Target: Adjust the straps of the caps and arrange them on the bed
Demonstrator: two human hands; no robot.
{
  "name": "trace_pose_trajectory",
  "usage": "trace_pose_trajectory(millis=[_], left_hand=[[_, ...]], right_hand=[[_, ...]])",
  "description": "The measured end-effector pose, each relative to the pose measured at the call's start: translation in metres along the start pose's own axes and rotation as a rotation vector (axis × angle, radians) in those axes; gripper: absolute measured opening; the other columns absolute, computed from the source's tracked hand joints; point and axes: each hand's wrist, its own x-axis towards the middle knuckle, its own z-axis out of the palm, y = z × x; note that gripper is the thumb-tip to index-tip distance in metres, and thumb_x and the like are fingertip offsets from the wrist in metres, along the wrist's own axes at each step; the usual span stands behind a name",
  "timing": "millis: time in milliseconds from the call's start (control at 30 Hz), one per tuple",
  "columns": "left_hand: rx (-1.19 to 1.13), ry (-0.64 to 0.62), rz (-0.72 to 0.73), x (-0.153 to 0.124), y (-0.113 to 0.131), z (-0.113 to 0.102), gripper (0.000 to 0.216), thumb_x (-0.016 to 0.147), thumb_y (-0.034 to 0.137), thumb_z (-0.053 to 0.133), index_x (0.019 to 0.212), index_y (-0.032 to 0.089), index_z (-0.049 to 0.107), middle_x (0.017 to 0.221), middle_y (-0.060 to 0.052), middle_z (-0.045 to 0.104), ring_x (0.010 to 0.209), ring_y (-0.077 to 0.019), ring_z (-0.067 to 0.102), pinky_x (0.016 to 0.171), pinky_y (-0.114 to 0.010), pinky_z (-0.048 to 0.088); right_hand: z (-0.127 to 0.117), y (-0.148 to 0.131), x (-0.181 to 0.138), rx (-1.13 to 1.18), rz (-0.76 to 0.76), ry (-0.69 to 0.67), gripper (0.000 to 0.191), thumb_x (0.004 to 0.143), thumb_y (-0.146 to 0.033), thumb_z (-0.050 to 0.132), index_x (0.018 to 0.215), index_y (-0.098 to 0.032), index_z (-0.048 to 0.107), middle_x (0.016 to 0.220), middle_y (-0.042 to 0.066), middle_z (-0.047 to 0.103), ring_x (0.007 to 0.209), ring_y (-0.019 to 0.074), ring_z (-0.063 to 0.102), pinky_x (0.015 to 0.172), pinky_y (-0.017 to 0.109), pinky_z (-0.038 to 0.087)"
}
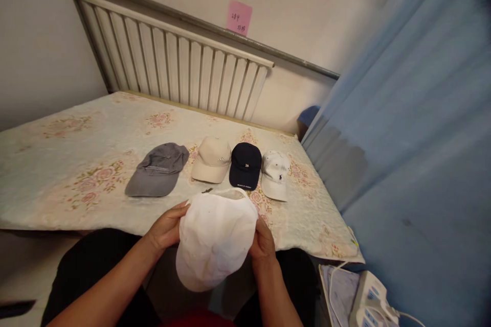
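Near 4 caps (pixel 245 166) on floral fabric (pixel 49 163), 2 hands (pixel 169 227) (pixel 263 240) grasp a white cap (pixel 217 235)

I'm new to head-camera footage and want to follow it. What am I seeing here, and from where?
There is no machine: a person works with two bare hands, and this single picture comes from a camera worn on the head, looking forward and down. The left hand and right hand hold a white fabric cap between them, brim toward the wearer. Beyond it, on a pale flowered fabric cover, four caps sit in a row: a grey fabric cap, a beige curved-brim cap, a dark curved-brim cap and a white dark-emblem cap.
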Motion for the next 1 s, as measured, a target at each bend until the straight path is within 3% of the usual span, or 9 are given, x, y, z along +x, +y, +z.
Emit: trace_pose_trajectory(millis=[200, 400, 600, 833, 1000], left_hand=[[0.013, 0.024, -0.005, 0.002, 0.0, -0.004, 0.036, 0.072, 0.003, 0.065, 0.107, 0.012, 0.069, 0.091, -0.011, 0.075, 0.08, -0.0255, 0.071, 0.078, -0.036, 0.055], [0.044, 0.037, -0.01, 0.004, 0.0, -0.008, 0.039, 0.073, 0.004, 0.065, 0.11, 0.011, 0.068, 0.088, -0.012, 0.075, 0.077, -0.0249, 0.072, 0.075, -0.034, 0.056], [0.069, -0.013, -0.015, 0.004, 0.004, -0.006, 0.036, 0.073, 0.004, 0.064, 0.108, 0.012, 0.07, 0.089, -0.012, 0.075, 0.078, -0.0254, 0.072, 0.078, -0.035, 0.055], [0.135, -0.11, -0.046, 0.0, 0.023, 0.018, 0.04, 0.076, 0.008, 0.064, 0.116, 0.012, 0.065, 0.094, -0.015, 0.074, 0.084, -0.0274, 0.071, 0.08, -0.037, 0.054], [0.245, -0.175, 0.02, 0.007, 0.063, 0.051, 0.041, 0.07, 0.008, 0.07, 0.111, 0.01, 0.067, 0.089, -0.013, 0.074, 0.081, -0.0273, 0.07, 0.075, -0.032, 0.054]], right_hand=[[0.013, -0.007, -0.007, -0.061, 0.005, -0.115, 0.054, 0.061, -0.032, 0.076, 0.112, -0.018, 0.063, 0.107, 0.01, 0.072, 0.1, 0.0304, 0.067, 0.084, 0.042, 0.055], [0.022, -0.01, -0.013, -0.031, 0.007, -0.138, 0.062, 0.06, -0.025, 0.074, 0.119, -0.017, 0.059, 0.108, 0.011, 0.071, 0.102, 0.0321, 0.066, 0.083, 0.044, 0.055], [0.026, -0.013, -0.016, -0.014, 0.022, -0.154, 0.063, 0.062, -0.031, 0.076, 0.121, -0.017, 0.057, 0.105, 0.011, 0.072, 0.101, 0.0313, 0.066, 0.083, 0.043, 0.055], [0.026, -0.019, -0.015, -0.163, 0.065, -0.164, 0.063, 0.056, -0.032, 0.081, 0.113, -0.015, 0.061, 0.098, 0.012, 0.073, 0.095, 0.0319, 0.068, 0.079, 0.042, 0.057], [0.038, -0.043, 0.004, -0.331, -0.01, -0.186, 0.05, 0.056, -0.028, 0.082, 0.103, -0.017, 0.066, 0.093, 0.009, 0.074, 0.096, 0.03, 0.067, 0.08, 0.041, 0.056]])
